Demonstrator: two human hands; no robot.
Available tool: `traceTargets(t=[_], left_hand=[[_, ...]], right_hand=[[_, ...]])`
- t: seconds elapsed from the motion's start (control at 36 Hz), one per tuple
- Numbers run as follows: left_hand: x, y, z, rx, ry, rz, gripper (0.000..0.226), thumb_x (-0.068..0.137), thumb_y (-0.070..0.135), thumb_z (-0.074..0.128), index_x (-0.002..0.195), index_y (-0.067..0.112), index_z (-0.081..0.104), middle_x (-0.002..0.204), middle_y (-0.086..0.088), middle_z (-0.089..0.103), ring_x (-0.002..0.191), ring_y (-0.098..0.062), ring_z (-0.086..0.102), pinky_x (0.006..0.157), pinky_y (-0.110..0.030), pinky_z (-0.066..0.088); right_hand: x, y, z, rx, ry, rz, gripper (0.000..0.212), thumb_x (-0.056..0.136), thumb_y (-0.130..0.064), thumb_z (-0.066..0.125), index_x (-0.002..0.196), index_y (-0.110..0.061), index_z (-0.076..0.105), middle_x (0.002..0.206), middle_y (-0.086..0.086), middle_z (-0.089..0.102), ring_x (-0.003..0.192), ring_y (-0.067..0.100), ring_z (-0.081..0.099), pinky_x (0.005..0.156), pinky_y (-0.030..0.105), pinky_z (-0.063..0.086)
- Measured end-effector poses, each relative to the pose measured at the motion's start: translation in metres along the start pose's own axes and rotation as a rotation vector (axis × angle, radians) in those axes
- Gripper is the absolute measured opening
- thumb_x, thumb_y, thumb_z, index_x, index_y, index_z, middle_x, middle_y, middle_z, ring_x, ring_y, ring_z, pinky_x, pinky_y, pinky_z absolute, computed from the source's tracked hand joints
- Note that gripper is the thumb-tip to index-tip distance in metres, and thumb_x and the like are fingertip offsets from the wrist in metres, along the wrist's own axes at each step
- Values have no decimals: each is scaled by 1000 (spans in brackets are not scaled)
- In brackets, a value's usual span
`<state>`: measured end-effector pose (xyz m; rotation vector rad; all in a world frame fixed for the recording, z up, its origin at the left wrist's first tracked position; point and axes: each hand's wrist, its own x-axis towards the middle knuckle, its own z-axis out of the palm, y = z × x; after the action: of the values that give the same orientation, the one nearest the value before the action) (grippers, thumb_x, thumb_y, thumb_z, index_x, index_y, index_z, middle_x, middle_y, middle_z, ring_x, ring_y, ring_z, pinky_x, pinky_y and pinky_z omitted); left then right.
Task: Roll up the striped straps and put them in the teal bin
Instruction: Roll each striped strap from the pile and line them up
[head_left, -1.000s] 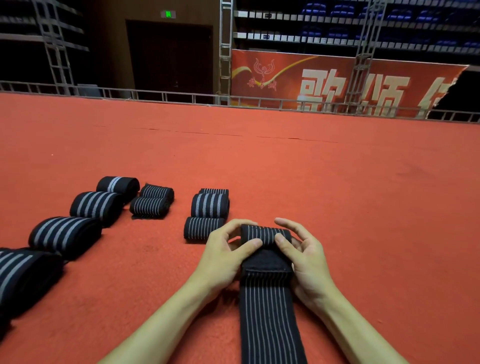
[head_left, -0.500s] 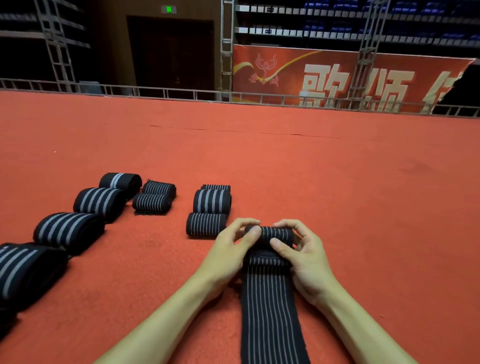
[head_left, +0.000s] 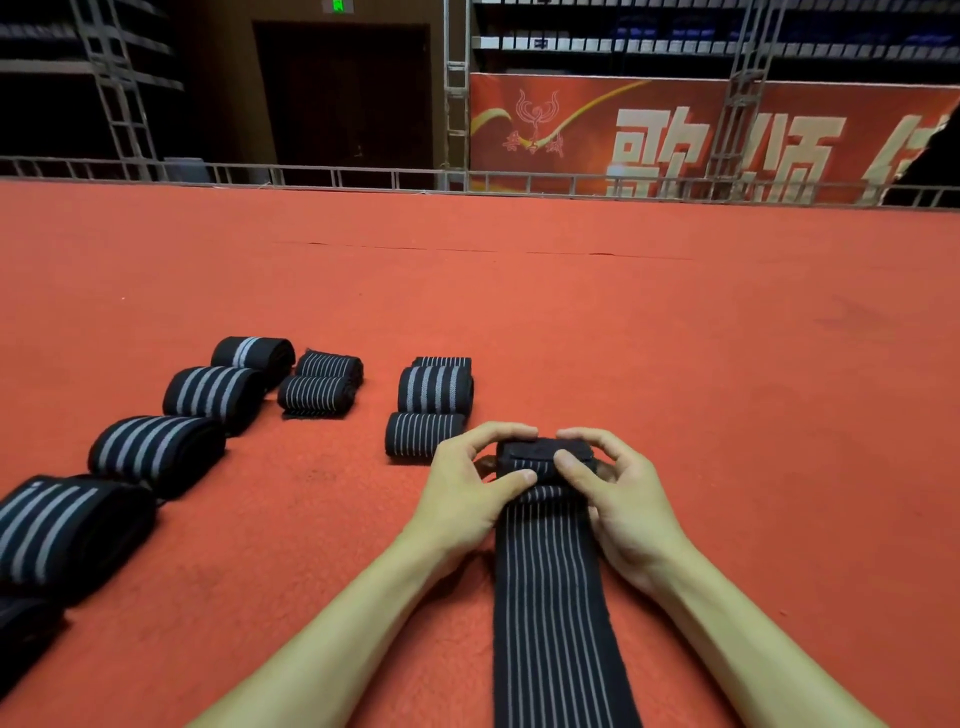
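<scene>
The left hand (head_left: 465, 499) and right hand (head_left: 626, 501) both grip the rolled end of the strap (head_left: 550, 597), thumbs on top, fingers curled behind. Its flat length lies on the red floor (head_left: 727, 389), running back from the grip. If the thumbs slacken, the roll may spring loose or wind crooked. No teal bin shows.

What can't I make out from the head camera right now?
- Teal bin: nowhere in the head view, so its place is unknown.
- Striped strap: its loose end runs off the bottom edge, so the length left is unknown.
- Rolled end: the left hand and right hand cover its sides, so its tightness is unclear.
- Dark bundle at lower left: cut off by the left edge and in shadow.
</scene>
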<state>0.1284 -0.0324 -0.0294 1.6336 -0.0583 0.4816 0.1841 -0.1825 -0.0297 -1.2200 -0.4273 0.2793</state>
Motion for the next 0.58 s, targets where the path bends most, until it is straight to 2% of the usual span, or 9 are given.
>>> traceTargets(t=[0.11,0.17,0.22,0.28,0.31,0.42,0.47,0.53,0.58], left_hand=[[-1,3,0,-110,-23,-71,47,83,-4,71,119,24,62,119,-4,65,84,-11,67,72,-21,53],[-1,5,2,-174,-40,-170,37,90,12,69,122,25,59,120,-7,63,75,-11,64,59,-22,47],[0,5,7,-238,-47,-252,30,91,28,66,119,25,58,117,-8,64,86,-14,64,68,-30,50],[-1,4,13,-305,-25,-274,29,91,32,57,117,20,55,113,-10,65,95,-16,65,85,-34,53],[-1,4,16,-315,-10,-273,25,94,32,53,116,19,54,111,-10,66,96,-16,65,88,-35,52],[-3,8,19,-221,48,-239,17,102,35,45,111,22,52,104,-4,63,91,-12,62,80,-28,51],[-3,8,17,-133,45,-226,22,102,38,43,113,20,49,107,-4,62,93,-11,62,82,-27,51],[-2,9,15,-71,0,-221,26,102,40,43,115,17,47,111,-6,63,97,-11,63,90,-30,52],[-3,12,12,-73,-34,-175,27,101,38,46,112,14,50,106,-4,66,94,-7,65,86,-26,52]], right_hand=[[0,-1,-2,-49,25,-73,27,68,-14,80,89,-29,74,95,14,72,89,29,66,91,51,51],[-1,-1,-2,-69,21,-100,29,66,-13,77,89,-31,74,95,9,73,89,25,67,88,47,53],[-1,-1,-3,-72,-10,-123,32,66,-10,76,91,-31,73,97,8,72,89,24,66,87,43,54],[-2,0,0,-53,-50,-139,34,68,-8,74,96,-28,71,98,6,71,90,21,65,86,40,53],[-2,1,3,-33,-66,-145,35,70,-7,73,101,-24,69,98,6,70,91,19,64,85,37,52],[-5,5,10,-73,-118,-191,35,78,-16,68,111,-25,60,100,3,67,93,15,62,85,29,51],[-6,5,10,-147,-120,-234,33,81,-16,65,111,-27,57,101,0,65,93,12,61,83,26,50],[-5,4,8,-151,-109,-264,33,81,-13,65,109,-30,59,104,2,65,95,14,61,86,29,50],[-4,3,7,-138,-93,-283,35,79,-10,67,107,-29,60,108,5,65,99,18,62,90,33,50]])
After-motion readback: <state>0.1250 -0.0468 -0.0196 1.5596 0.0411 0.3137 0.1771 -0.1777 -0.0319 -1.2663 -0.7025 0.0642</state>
